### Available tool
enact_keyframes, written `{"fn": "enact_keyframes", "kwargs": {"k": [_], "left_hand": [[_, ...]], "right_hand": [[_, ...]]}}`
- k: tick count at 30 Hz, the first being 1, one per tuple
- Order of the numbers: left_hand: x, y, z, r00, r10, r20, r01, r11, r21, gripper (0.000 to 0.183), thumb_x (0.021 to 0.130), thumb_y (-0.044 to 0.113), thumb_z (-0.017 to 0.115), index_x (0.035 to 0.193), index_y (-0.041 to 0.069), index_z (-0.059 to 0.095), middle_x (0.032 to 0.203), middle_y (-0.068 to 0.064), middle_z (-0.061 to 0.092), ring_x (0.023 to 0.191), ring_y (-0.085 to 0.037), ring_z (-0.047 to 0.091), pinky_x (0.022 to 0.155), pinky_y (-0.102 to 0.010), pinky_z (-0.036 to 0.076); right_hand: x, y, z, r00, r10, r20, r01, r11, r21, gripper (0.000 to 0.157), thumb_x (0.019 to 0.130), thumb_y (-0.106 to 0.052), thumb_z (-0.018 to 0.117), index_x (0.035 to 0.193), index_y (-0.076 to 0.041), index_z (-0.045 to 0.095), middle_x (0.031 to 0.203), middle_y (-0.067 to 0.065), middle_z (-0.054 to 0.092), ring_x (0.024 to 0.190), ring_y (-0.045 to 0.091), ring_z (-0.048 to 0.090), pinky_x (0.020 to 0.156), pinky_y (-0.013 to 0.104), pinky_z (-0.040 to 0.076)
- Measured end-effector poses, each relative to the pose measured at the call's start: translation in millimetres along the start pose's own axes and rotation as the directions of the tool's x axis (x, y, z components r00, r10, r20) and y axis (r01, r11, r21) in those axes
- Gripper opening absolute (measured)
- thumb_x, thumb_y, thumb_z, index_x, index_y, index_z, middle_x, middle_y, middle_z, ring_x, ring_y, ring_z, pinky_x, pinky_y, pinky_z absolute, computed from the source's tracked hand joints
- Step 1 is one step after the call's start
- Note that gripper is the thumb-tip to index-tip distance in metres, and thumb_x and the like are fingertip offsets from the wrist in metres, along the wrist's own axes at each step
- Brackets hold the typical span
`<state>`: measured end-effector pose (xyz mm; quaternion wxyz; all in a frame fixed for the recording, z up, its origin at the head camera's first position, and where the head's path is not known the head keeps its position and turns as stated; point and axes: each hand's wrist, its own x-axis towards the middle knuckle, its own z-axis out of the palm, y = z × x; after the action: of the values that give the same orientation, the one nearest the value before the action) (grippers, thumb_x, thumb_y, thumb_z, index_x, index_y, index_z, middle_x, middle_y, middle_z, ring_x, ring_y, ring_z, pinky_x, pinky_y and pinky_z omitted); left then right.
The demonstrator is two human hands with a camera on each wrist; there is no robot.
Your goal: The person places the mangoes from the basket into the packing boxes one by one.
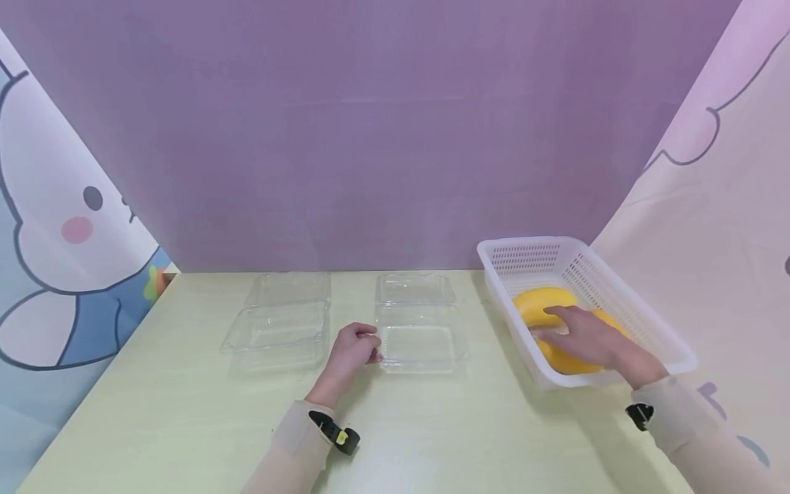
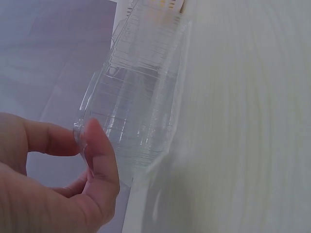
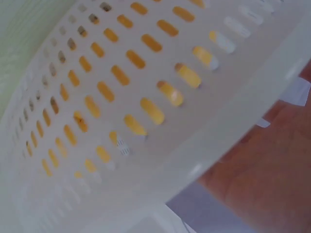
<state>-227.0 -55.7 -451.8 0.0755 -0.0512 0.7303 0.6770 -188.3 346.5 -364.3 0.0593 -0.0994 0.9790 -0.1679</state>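
My left hand [image 1: 354,351] pinches the left rim of an open clear plastic clamshell box [image 1: 420,343] between thumb and fingers. The left wrist view shows this clear box [image 2: 131,107] from the side, thumb and finger at its edge. Over on the right, my right hand [image 1: 583,336] reaches into a white plastic basket [image 1: 648,319], fingers spread apart over the yellow bananas. One banana [image 1: 543,304] lies just beyond the fingertips; another banana [image 1: 570,362] is partly hidden under the hand. In the right wrist view the basket wall [image 3: 194,131] covers the fingers, and yellow shows through its slots.
A second open clear clamshell box [image 1: 278,336] stands to the left of my left hand. A purple panel [image 1: 370,137] rises behind the pale table [image 1: 185,425]. Printed cloths hang at both sides, the right one close beside the basket.
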Motion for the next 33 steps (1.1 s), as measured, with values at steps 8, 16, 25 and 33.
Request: {"fn": "enact_keyframes", "kwargs": {"k": [8,16,25,33], "left_hand": [[0.1,-0.7,-1.4,1.0,0.002,0.005,-0.001,1.0,-0.015,0.037,0.088,-0.007,0.055,0.124,-0.014,0.055,0.084,-0.008,0.055,0.069,-0.015,0.056,0.065,-0.025,0.058],[-1.9,1.8,-0.3,1.0,-0.002,0.009,0.002,1.0,-0.014,0.037,0.087,-0.007,0.055,0.124,-0.014,0.054,0.083,-0.007,0.054,0.068,-0.015,0.056,0.065,-0.025,0.058],[-2.3,0.2,0.4,1.0,-0.015,0.014,0.016,1.0,-0.022,0.038,0.087,-0.007,0.056,0.125,-0.013,0.054,0.085,-0.008,0.054,0.07,-0.017,0.057,0.067,-0.028,0.059],[-2.9,-0.9,-0.1,1.0,0.004,0.017,-0.004,1.0,-0.016,0.038,0.088,-0.006,0.056,0.125,-0.013,0.053,0.084,-0.007,0.054,0.068,-0.016,0.058,0.066,-0.028,0.059]], "right_hand": [[-0.6,13.0,-1.0,0.994,-0.011,0.105,0.008,1.0,0.03,0.065,0.096,-0.035,0.068,0.14,0.009,0.05,0.14,0.031,0.053,0.128,0.053,0.048,0.099,0.066,0.043],[2.2,25.9,4.0,0.984,-0.012,0.178,0.0,0.998,0.07,0.061,0.091,-0.032,0.075,0.135,0.005,0.057,0.135,0.033,0.055,0.122,0.049,0.053,0.099,0.064,0.044],[6.5,31.1,10.5,0.978,0.049,0.202,-0.054,0.998,0.018,0.072,0.082,-0.029,0.081,0.142,-0.001,0.053,0.132,0.023,0.059,0.106,0.033,0.055,0.09,0.052,0.045],[11.6,33.3,19.2,0.979,0.035,0.201,-0.038,0.999,0.011,0.075,0.078,-0.025,0.081,0.144,-0.005,0.051,0.113,0.006,0.062,0.098,0.026,0.053,0.082,0.041,0.041]]}}
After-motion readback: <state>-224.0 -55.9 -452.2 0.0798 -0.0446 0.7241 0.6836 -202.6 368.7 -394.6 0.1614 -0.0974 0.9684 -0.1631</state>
